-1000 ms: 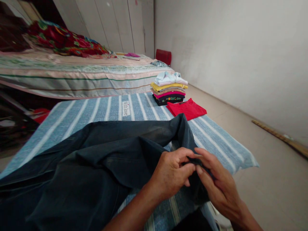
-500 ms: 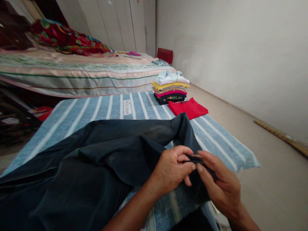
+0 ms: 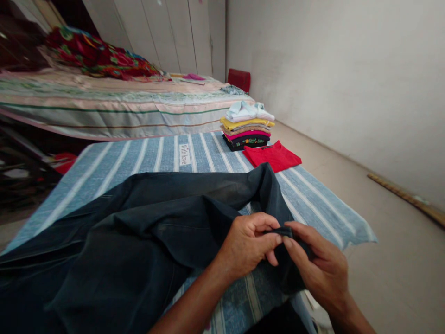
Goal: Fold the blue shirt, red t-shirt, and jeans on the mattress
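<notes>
Dark blue jeans (image 3: 139,232) lie rumpled across the striped tablecloth, their waist end toward the left and the legs reaching right. My left hand (image 3: 252,241) pinches the hem of one leg between thumb and fingers. Right beside it, my right hand (image 3: 314,260) pinches the same hem, the two thumb tips nearly touching. The hem edge is bunched small between my fingers, so part of it is hidden. Beyond the jeans, a folded red shirt (image 3: 273,156) lies flat on the cloth.
A stack of folded clothes (image 3: 246,127) stands at the far edge of the table, which wears a blue-and-white striped cloth (image 3: 323,204). Behind is a bed (image 3: 121,109) with a red floral blanket (image 3: 100,55). A wooden strip (image 3: 403,195) lies on the floor by the wall.
My fingers have shifted slightly at the hem, with the left fingers closing more on the fabric. The jeans and the other clothes lie as before.
</notes>
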`<state>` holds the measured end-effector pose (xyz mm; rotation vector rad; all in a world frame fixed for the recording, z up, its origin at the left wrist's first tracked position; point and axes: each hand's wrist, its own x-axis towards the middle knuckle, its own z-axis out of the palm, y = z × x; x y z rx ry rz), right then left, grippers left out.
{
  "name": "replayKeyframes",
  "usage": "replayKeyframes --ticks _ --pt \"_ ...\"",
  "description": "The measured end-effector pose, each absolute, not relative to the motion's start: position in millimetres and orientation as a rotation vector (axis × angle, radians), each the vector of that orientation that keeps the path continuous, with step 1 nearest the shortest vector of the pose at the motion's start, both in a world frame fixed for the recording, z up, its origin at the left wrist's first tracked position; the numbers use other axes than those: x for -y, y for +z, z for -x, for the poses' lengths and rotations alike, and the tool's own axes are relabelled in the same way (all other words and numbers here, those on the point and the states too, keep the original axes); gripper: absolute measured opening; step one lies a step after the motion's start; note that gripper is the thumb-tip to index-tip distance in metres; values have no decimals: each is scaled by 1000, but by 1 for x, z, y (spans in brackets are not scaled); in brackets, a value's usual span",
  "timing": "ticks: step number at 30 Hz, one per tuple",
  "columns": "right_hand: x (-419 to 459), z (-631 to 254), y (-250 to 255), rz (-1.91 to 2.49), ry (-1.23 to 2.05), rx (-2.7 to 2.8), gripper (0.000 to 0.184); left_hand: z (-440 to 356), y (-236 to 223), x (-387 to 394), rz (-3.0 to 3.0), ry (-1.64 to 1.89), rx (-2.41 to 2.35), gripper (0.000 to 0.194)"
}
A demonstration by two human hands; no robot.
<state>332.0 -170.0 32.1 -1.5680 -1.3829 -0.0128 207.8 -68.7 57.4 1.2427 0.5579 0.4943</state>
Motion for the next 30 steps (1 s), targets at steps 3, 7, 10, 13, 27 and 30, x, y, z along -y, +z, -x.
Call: replayKeyframes --ticks 3,7,10,13,27,30 --pt "171 -333 33 1580 15 1399 17 -208 57 69 -1248 488 -552 14" --pt "173 -334 32 1597 64 1397 13 -209 60 70 -1272 488 -552 9" --pt "174 -335 33 1589 77 1401 12 -210 61 70 -1301 478 -533 6" --pt "175 -334 39 1577 70 1427 12 -208 60 68 -1379 451 -532 7" --pt "187 -338 49 1589 51 1474 14 -205 78 51 -1890 253 -468 18" --pt "188 -337 48 1688 82 1330 18 -210 80 54 -1981 326 -480 18"
